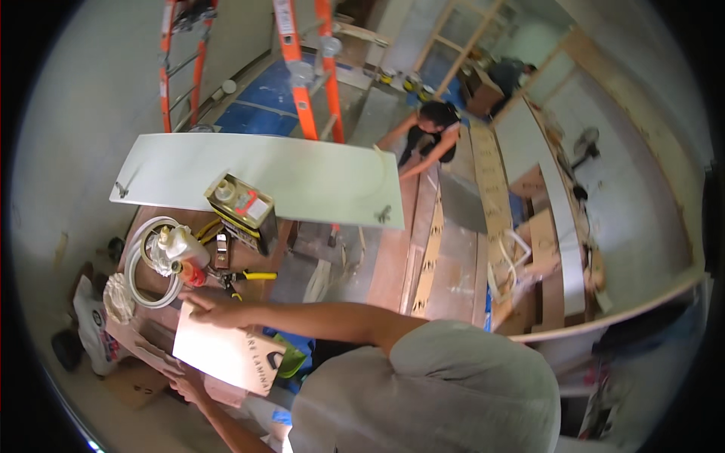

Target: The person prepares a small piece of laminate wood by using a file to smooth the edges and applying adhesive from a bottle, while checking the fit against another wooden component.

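Note:
A light tan sheet of printed cardboard (pixel 215 347) with a dark cut-out lies tilted in front of me, brightly lit. My right hand (pixel 217 311) reaches across to its far edge, fingers closed over that edge. Lower down, my left hand (pixel 187 386) is beside the sheet's near left corner, fingers stretched toward a ragged brown strip (pixel 147 349) at the worktable's edge. Just beyond my right hand lie yellow-handled pliers (pixel 257 276), a red-capped bottle (pixel 189 273), a white bottle (pixel 181 245) and a coil of white hose (pixel 136 264).
A metal can (pixel 242 204) stands beside a long pale panel (pixel 302 170) bearing clamps. Orange ladders (pixel 298 83) rise behind it. A crouching co-worker (pixel 434 136) is at the panel's far right end; another person (pixel 510 75) is farther back. Boards (pixel 453 264) cover the floor at right.

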The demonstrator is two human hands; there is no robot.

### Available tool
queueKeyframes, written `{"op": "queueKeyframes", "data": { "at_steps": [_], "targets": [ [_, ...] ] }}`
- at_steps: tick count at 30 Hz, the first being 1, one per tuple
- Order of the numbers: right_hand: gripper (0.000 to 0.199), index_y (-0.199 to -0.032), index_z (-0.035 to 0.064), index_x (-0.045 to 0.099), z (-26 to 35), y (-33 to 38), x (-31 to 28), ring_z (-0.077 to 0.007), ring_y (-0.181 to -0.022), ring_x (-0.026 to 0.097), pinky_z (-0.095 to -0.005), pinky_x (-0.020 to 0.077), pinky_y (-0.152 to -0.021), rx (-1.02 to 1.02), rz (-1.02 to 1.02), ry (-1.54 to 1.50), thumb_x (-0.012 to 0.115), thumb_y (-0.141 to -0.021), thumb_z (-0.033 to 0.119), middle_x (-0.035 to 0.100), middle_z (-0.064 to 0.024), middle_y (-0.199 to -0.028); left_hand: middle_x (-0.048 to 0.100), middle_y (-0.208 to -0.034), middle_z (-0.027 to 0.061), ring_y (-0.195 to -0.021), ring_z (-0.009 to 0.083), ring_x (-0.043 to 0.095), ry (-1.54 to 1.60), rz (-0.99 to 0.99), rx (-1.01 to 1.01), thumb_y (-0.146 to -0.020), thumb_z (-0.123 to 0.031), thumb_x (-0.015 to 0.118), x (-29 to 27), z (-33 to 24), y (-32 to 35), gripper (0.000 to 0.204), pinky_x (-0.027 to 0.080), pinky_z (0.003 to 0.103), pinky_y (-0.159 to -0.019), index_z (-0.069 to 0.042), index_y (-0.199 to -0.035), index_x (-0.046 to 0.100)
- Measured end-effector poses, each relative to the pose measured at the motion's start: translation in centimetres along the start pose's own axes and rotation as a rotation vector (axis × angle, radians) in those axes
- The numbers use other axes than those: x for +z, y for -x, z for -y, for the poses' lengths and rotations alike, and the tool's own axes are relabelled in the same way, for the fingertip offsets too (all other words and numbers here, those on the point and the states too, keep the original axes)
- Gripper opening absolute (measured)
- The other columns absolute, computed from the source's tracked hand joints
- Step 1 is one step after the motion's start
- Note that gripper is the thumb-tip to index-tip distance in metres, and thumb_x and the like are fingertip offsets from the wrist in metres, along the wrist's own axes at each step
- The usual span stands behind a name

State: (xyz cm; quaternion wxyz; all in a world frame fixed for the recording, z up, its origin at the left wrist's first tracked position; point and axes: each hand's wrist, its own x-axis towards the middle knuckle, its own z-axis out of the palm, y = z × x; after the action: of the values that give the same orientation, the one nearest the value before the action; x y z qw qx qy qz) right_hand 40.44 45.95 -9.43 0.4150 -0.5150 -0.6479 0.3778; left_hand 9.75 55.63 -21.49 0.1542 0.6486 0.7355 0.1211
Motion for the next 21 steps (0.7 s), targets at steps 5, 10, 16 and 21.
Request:
{"op": "queueKeyframes", "data": {
  "at_steps": [5,10,16,21],
  "targets": [
    [0.066,-0.165,0.0155,0.024,3.9,18.4,1.2,-0.0271,-0.154,0.031,-0.0365,0.0280,-0.123,0.093,-0.174,-0.323,0.053,-0.108,0.031,0.032,-0.0160,-0.167,0.055,-0.147,0.0153,-0.136,0.0276,0.051,1.568,0.863,0.128,-0.107,-0.061,0.045,-6.1,-4.3,21.9,0.074,0.042,0.045,-0.114,-0.001,-0.151,0.046],
    [0.067,-0.163,0.0048,0.024,2.2,21.5,4.9,-0.0333,-0.142,0.050,-0.0396,0.0415,-0.115,0.033,-0.535,-0.027,0.052,-0.109,0.033,0.049,-0.0257,-0.154,0.058,-0.141,0.0158,-0.127,0.0291,0.060,1.390,0.769,0.194,-0.108,-0.038,0.055,-6.8,-8.1,27.4,0.054,0.053,0.045,-0.106,-0.002,-0.148,0.046],
    [0.034,-0.115,0.0036,0.068,0.2,24.5,7.4,-0.0324,-0.090,0.069,-0.0474,0.0514,-0.083,0.238,-0.970,-0.061,0.055,-0.106,0.034,0.069,-0.0177,-0.090,0.065,-0.130,0.0186,-0.114,0.0307,0.068,1.176,0.793,0.323,-0.109,-0.028,0.054,-8.6,-9.9,32.8,0.042,0.061,0.044,-0.091,0.001,-0.140,0.054],
    [0.034,-0.098,0.0048,0.071,0.6,29.0,8.4,-0.0215,-0.069,0.061,-0.0410,0.0504,-0.067,0.277,-0.847,-0.345,0.054,-0.107,0.033,0.066,-0.0122,-0.078,0.070,-0.116,0.0130,-0.100,0.0247,0.071,1.257,0.649,0.221,-0.103,-0.018,0.064,-6.1,-8.6,33.1,0.030,0.060,0.038,-0.082,0.001,-0.127,0.062]
  ]
}}
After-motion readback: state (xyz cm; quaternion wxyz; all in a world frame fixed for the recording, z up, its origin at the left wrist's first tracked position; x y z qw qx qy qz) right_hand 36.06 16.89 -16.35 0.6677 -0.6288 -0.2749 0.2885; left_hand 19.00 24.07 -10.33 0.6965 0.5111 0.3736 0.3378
